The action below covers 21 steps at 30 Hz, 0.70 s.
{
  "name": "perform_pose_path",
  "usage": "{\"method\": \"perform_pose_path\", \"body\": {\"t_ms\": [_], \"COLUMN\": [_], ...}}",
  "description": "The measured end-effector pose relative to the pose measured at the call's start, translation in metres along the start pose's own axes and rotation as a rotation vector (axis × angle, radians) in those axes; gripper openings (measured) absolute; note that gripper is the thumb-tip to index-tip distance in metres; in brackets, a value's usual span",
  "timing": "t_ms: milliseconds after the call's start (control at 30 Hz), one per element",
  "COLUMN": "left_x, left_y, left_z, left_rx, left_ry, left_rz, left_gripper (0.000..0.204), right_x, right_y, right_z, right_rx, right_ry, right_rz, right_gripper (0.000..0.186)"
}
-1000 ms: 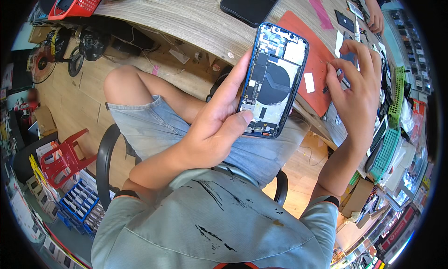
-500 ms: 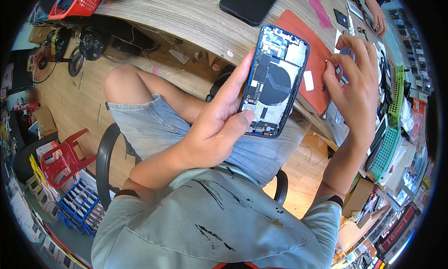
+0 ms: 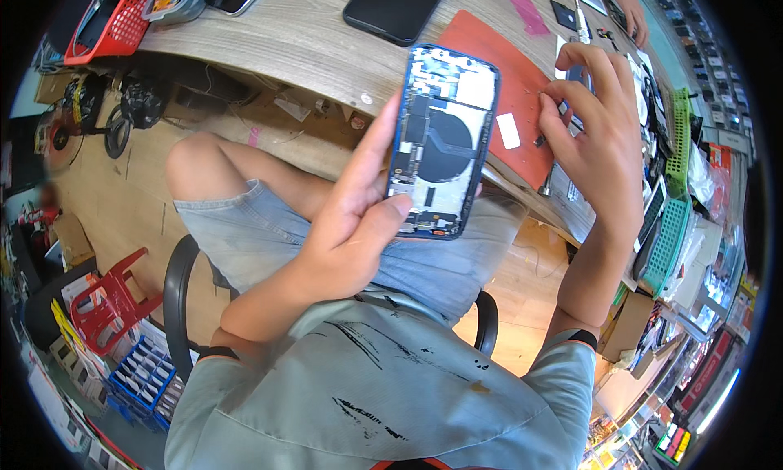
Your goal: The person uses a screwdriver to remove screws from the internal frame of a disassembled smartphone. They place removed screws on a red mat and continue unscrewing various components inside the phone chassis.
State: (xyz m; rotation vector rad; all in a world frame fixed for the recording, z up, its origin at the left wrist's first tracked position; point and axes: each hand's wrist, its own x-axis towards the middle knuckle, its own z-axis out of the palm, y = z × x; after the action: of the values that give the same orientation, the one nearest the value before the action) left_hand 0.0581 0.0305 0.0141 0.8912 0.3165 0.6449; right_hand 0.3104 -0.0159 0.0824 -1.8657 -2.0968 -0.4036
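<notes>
My left hand (image 3: 352,225) is wrapped round a blue-edged smartphone housing (image 3: 444,148) whose inside lies bare, with a black round pad, circuit parts and silver plates showing. The thumb presses on its lower left edge, and the fingers pass behind it. Above the orange-red mat (image 3: 469,50), my right hand (image 3: 599,132) is bent, thumb and forefinger brought together in a pinch. Whatever sits between those tips is too small to make out. Beside the phone, a small white rectangular piece (image 3: 508,131) rests on the mat with some tiny dark bits.
A dark phone (image 3: 395,9) lies on the wooden table (image 3: 269,42); pink tape (image 3: 524,8) sticks farther right. A red basket (image 3: 122,22) stands at the far left, green baskets (image 3: 670,233) at the right. Another person's hand (image 3: 630,17) is at the upper right.
The view has shifted, so the table and both hands sit further left in the picture. My left hand still holds the phone housing; my right hand keeps its pinch over the mat.
</notes>
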Motion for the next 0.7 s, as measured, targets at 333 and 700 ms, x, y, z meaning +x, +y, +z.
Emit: {"method": "perform_pose_path", "body": {"t_ms": [333, 700], "left_x": [0.006, 0.016], "left_y": [0.005, 0.002], "left_z": [-0.003, 0.002], "left_rx": [-0.029, 0.098], "left_ry": [0.135, 0.195], "left_rz": [0.062, 0.108], "left_gripper": [0.074, 0.073], "right_x": [-0.068, -0.122], "right_y": [0.014, 0.037], "right_z": [-0.027, -0.001], "right_rx": [0.106, 0.025], "right_ry": [0.228, 0.021], "right_rz": [0.355, 0.368], "right_gripper": [0.016, 0.036]}}
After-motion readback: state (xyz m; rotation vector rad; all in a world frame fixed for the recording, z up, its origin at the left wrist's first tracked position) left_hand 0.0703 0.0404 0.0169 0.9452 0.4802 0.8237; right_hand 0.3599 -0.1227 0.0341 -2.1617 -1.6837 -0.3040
